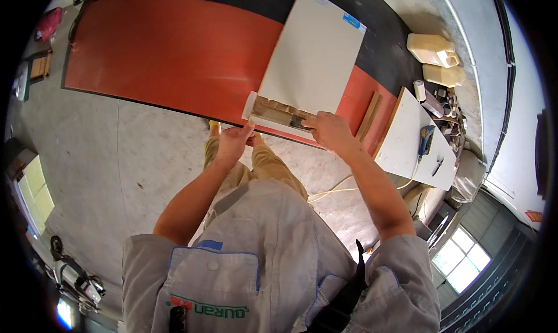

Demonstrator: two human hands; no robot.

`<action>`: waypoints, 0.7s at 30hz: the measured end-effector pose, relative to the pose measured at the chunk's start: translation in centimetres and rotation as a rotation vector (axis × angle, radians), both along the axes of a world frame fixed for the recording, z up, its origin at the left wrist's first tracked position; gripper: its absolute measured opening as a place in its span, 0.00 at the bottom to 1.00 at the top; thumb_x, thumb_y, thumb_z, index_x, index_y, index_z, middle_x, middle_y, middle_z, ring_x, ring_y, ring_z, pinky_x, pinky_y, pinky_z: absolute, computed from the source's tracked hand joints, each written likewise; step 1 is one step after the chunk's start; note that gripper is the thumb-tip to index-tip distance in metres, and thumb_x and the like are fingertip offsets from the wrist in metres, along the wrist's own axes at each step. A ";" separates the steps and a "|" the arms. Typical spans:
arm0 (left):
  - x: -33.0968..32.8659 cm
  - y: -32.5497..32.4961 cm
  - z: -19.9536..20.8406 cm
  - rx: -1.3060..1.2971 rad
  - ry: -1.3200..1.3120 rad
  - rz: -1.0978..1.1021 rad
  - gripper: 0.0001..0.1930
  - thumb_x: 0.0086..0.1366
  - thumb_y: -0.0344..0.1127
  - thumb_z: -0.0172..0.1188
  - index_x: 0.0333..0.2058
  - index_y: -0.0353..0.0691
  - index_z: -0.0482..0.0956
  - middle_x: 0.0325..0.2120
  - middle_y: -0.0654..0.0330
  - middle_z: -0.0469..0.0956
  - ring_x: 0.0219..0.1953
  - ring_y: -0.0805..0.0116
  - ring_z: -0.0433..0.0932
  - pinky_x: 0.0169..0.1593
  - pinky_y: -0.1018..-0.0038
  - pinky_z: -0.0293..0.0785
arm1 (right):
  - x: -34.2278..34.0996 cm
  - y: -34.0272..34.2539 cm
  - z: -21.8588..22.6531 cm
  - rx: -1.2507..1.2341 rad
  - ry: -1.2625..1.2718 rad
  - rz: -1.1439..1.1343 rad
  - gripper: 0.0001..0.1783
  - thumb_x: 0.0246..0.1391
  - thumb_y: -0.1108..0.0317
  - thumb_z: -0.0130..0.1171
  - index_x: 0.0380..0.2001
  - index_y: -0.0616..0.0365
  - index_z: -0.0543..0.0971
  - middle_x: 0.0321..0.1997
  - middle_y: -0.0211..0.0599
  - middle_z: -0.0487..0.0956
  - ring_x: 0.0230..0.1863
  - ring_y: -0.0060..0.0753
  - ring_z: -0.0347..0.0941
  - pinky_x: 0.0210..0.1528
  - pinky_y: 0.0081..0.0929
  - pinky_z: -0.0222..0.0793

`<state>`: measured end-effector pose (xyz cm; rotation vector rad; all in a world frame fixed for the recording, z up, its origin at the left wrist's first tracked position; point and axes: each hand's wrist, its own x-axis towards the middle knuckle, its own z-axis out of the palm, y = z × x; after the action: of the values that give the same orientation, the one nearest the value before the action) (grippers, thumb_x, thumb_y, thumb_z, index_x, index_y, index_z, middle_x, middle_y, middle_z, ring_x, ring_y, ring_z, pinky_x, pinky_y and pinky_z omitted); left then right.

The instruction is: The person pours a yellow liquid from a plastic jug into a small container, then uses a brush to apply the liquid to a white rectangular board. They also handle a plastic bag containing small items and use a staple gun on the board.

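While the red-topped counter (pixel 168 48) stretches widest across the view, a white panel (pixel 317 48) lies flat on it right of its middle, running from the far part down to the near edge. Beyond the counter's right side sits a white board (pixel 398 141), its left edge showing bare wood. Next in size, a brown, wood-like strip (pixel 279 111) crosses the panel's near end, close to the counter's near edge. A wooden slat (pixel 369 116) lies on the red surface, just right of the panel. The left hand (pixel 231 145) is at the counter's near edge, by the panel's near-left corner, thumb uppermost; whether its grip is closed on the panel I cannot tell. The right hand (pixel 332 130) reaches over the same edge at the panel's near-right corner, its grip clamped on a small dark piece (pixel 298 122) at the strip's right end. Smaller than the panel's strip too is a blue tool (pixel 426 136) on the white board.
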<state>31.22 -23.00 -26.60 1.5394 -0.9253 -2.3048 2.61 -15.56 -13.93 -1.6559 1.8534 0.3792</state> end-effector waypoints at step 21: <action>-0.4 0.1 1.6 0.008 -0.020 0.004 0.27 0.72 0.55 0.63 0.34 0.29 0.80 0.31 0.52 0.84 0.32 0.64 0.84 0.42 0.68 0.85 | -3.2 6.6 1.0 0.003 -0.279 -0.849 0.19 0.58 0.61 0.63 0.48 0.61 0.85 0.33 0.51 0.85 0.34 0.50 0.84 0.42 0.43 0.77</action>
<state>30.79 -22.87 -25.00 1.5693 -0.9175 -2.2972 -0.57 -8.93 -12.93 -0.7380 2.1129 -0.2014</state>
